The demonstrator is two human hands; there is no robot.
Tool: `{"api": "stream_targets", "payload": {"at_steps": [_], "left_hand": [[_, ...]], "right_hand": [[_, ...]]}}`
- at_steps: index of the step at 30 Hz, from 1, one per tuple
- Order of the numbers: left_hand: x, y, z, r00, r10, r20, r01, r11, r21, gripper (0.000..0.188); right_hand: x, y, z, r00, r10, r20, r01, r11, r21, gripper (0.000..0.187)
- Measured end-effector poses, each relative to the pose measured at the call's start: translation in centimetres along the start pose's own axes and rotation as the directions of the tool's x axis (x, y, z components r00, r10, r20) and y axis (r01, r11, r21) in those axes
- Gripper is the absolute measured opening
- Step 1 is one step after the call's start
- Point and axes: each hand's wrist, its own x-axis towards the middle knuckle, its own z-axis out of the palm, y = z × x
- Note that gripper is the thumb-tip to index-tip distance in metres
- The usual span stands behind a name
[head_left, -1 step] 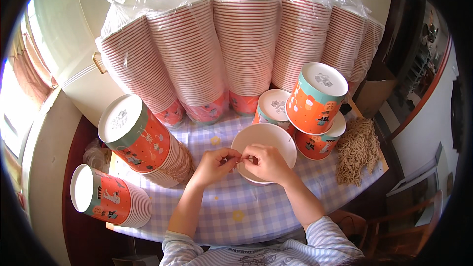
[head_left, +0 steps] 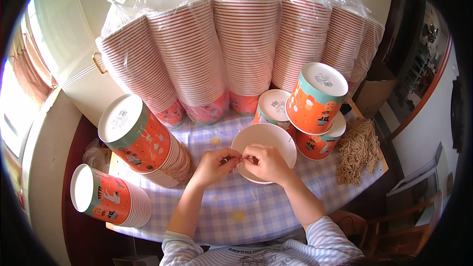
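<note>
Both my hands meet over the near left rim of an open white paper bucket [head_left: 268,135], which stands upright. My left hand [head_left: 216,166] is closed in a pinch at the bucket's left edge. My right hand [head_left: 268,163] is also closed, its fingertips against those of the left and its back covering part of the bucket's opening. Whatever lies between the fingertips is too small to make out. A short dark strand [head_left: 290,138] shows at the bucket's right rim.
Upside-down orange and green buckets [head_left: 316,99] are piled just beyond on the right, beside a heap of beige cords [head_left: 358,150]. Two nested bucket stacks [head_left: 148,143] stand at left. Tall plastic-wrapped stacks [head_left: 246,44] line the back of the checked tablecloth [head_left: 217,224].
</note>
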Motion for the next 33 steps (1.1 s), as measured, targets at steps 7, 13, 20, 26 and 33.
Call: {"api": "stream_targets", "payload": {"at_steps": [7, 13, 20, 26, 33], "left_hand": [[-0.2, 0.9, 0.2, 0.997, 0.065, -0.037, -0.058, 0.982, 0.181, 0.013], [-0.2, 0.6, 0.2, 0.924, 0.380, -0.029, -0.331, 0.836, 0.437, 0.012], [-0.1, 0.7, 0.4, 0.910, 0.413, -0.036, -0.355, 0.821, 0.447, 0.013], [0.0, 0.3, 0.5, 0.923, 0.375, -0.087, -0.299, 0.840, 0.453, 0.015], [0.5, -1.4, 0.3, 0.966, 0.220, -0.134, -0.180, 0.949, 0.261, 0.011]], "right_hand": [[-0.1, 0.0, 0.0, 1.000, 0.002, -0.009, -0.002, 1.000, -0.017, 0.007], [0.0, 0.1, 0.1, 0.999, -0.019, -0.028, 0.017, 0.997, -0.073, 0.008], [-0.1, 0.0, 0.1, 1.000, -0.020, -0.012, 0.019, 0.992, -0.121, 0.008], [-0.1, -0.3, 0.1, 0.999, -0.040, -0.016, 0.038, 0.994, -0.103, 0.007], [-0.1, -0.2, 0.1, 0.997, -0.063, -0.042, 0.059, 0.994, -0.093, 0.006]]}}
